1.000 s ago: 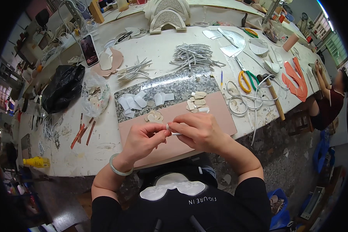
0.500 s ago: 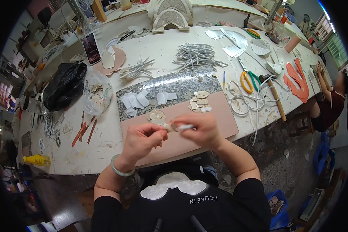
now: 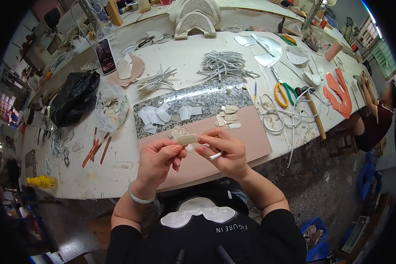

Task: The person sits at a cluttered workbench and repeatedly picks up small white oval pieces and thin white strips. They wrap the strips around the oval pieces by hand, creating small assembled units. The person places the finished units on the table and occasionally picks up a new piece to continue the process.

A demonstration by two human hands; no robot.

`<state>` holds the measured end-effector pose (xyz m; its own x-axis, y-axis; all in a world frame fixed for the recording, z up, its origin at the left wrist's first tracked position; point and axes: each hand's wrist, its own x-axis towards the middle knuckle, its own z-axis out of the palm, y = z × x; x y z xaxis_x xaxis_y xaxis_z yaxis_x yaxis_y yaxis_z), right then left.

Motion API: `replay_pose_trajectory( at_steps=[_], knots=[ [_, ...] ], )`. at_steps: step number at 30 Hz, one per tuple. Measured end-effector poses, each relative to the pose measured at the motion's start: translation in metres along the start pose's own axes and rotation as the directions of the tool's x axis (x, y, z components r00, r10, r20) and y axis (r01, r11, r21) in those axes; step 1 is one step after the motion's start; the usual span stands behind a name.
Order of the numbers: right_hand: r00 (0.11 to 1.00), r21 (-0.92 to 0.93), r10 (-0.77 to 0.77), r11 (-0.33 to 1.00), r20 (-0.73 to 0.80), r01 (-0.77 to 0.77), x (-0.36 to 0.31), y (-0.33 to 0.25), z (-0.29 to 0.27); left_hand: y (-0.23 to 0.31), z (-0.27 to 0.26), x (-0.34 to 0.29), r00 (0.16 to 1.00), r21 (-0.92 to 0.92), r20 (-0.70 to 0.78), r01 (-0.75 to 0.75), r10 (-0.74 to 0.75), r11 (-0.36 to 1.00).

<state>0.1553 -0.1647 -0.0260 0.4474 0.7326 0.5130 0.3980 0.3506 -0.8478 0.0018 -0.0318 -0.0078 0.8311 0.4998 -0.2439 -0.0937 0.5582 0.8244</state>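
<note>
A small beige tab-shaped piece [image 3: 188,139] is pinched by one end between the thumb and fingers of my left hand [image 3: 156,159]. My right hand [image 3: 224,152] touches the piece's other end with its fingertips and keeps a thin white stick [image 3: 215,156] tucked in its curled fingers. Just beyond the held piece, a little pile of rounded beige pieces [image 3: 177,131] lies on a pinkish board [image 3: 246,143]. More beige tabs [image 3: 228,118] are laid out at the board's far edge. White rounded pieces [image 3: 154,115] rest on a speckled stone slab [image 3: 171,97] behind it.
Silver cords [image 3: 224,65] lie in a heap beyond the slab. To the right are scissors [image 3: 280,90], a white cord [image 3: 295,115] and a hammer [image 3: 314,116]. A phone [image 3: 105,56], a black bag [image 3: 75,99] and a clear bag [image 3: 111,105] stand left. Another person [image 3: 378,114] sits far right.
My right hand has opened out from its bunched, blurred pose over the piece and shifted slightly right. The beige piece now shows flat and clear between both hands, and the white stick points lower.
</note>
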Motion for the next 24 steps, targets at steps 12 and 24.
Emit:
replay_pose_trajectory(
  at_steps=[12, 24],
  knots=[
    [0.965, -0.494, -0.258, 0.835, 0.039, 0.243, 0.0, 0.003, 0.012, -0.016, 0.004, -0.007, 0.948, 0.292, -0.018, -0.298, 0.317, 0.909],
    [0.907, -0.527, -0.077, 0.792, 0.413, 0.308, 0.012, -0.017, -0.011, 0.003, 0.005, -0.001, 0.796, 0.659, 0.439, -0.601, 0.416, 0.452]
  ],
)
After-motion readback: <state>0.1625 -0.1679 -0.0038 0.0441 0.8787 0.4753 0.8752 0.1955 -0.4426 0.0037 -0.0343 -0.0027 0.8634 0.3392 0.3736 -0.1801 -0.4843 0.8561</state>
